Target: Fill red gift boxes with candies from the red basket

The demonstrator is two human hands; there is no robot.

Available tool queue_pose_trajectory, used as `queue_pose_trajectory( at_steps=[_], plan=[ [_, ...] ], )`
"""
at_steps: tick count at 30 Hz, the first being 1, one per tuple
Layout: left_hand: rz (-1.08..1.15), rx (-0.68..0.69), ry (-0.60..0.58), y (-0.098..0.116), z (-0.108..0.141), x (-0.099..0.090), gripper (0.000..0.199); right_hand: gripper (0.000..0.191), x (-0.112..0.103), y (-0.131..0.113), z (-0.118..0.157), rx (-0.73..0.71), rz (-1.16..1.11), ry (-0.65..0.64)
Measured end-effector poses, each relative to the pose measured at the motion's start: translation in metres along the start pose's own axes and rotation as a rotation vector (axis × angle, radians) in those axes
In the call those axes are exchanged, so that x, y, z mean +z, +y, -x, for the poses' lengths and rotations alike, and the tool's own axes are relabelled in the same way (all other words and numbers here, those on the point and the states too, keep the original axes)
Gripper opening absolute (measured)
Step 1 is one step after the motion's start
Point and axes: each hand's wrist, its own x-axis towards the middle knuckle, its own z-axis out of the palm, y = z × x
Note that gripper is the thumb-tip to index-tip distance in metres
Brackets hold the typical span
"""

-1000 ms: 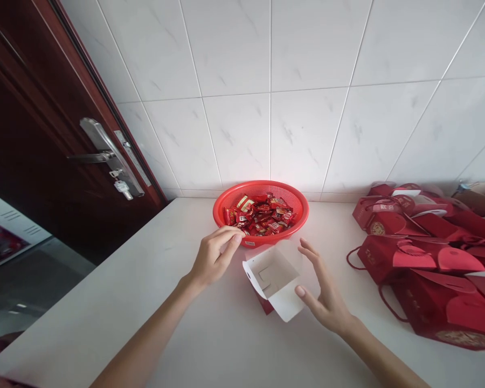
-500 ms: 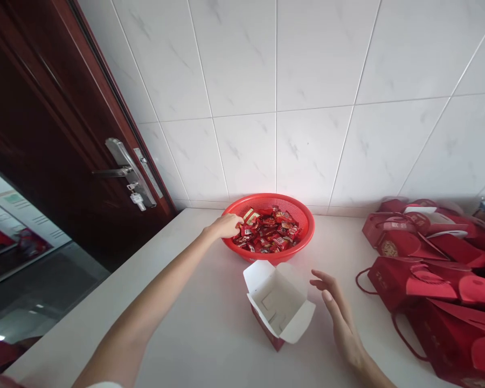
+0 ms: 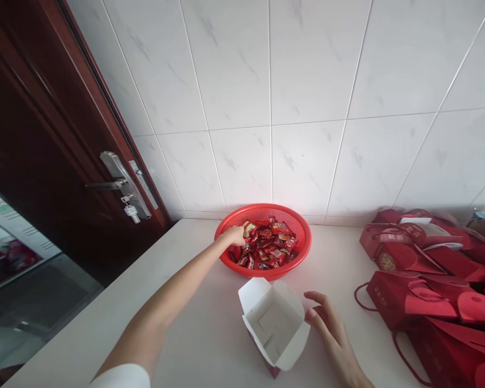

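My left hand (image 3: 235, 236) reaches into a red plastic basket (image 3: 305, 245) with perforated sides. Its fingers are bent among the red wrapped candies (image 3: 272, 250) at the basket's left side and close on candy there; the fingertips are partly hidden. A gold-and-red wrapped candy (image 3: 248, 230) shows right at the fingers. In front of the basket stands a small paper box (image 3: 275, 323), white inside and red outside, flaps spread, with nothing inside it. At the box's right flap is my right hand (image 3: 331, 328), fingers curved and apart, thumb near the flap, holding nothing.
Several red gift boxes (image 3: 412, 293) with cord handles are heaped on the right of the white table (image 3: 202, 334). A white tiled wall (image 3: 238, 161) rises behind the basket. On the left is a dark wooden door (image 3: 64, 134) with keys (image 3: 132, 212) hanging from its lock.
My left hand has pushed a little deeper among the candies and the gold-and-red one has shifted. My right hand has come closer to the paper box. The view has tilted slightly up.
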Motion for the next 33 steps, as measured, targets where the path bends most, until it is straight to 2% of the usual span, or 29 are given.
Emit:
queue_pose_trajectory(
  at_steps=[3, 8, 14, 17, 22, 26, 29, 33],
  plan=[
    [0.183, 0.059, -0.03, -0.004, 0.003, -0.002, 0.042, 0.054, 0.001, 0.002, -0.002, -0.002, -0.003, 0.001],
    [0.516, 0.223, -0.059, -0.01, 0.014, -0.005, 0.058, 0.052, 0.001, 0.005, -0.003, -0.015, -0.02, 0.023],
    [0.735, 0.315, 0.046, -0.009, 0.013, -0.007, 0.061, 0.054, 0.001, -0.001, -0.002, -0.005, -0.007, 0.027],
    [0.773, 0.309, 0.119, -0.005, 0.008, -0.006, 0.052, 0.053, 0.0, -0.004, -0.003, -0.012, -0.002, 0.032],
    [0.807, 0.211, 0.26, -0.004, 0.004, -0.003, 0.038, 0.053, -0.001, -0.006, -0.004, -0.013, 0.003, 0.022],
    [0.867, 0.169, 0.272, -0.005, 0.008, -0.002, 0.025, 0.053, -0.001, -0.006, -0.004, 0.0, -0.014, 0.029],
    [0.93, 0.167, 0.28, -0.004, 0.015, -0.001, 0.025, 0.05, -0.001, -0.008, -0.005, -0.026, -0.036, 0.068],
    [1.014, 0.203, 0.29, 0.005, 0.028, -0.001, 0.03, 0.04, -0.005, -0.032, -0.015, -0.152, -0.093, 0.185]
  ],
)
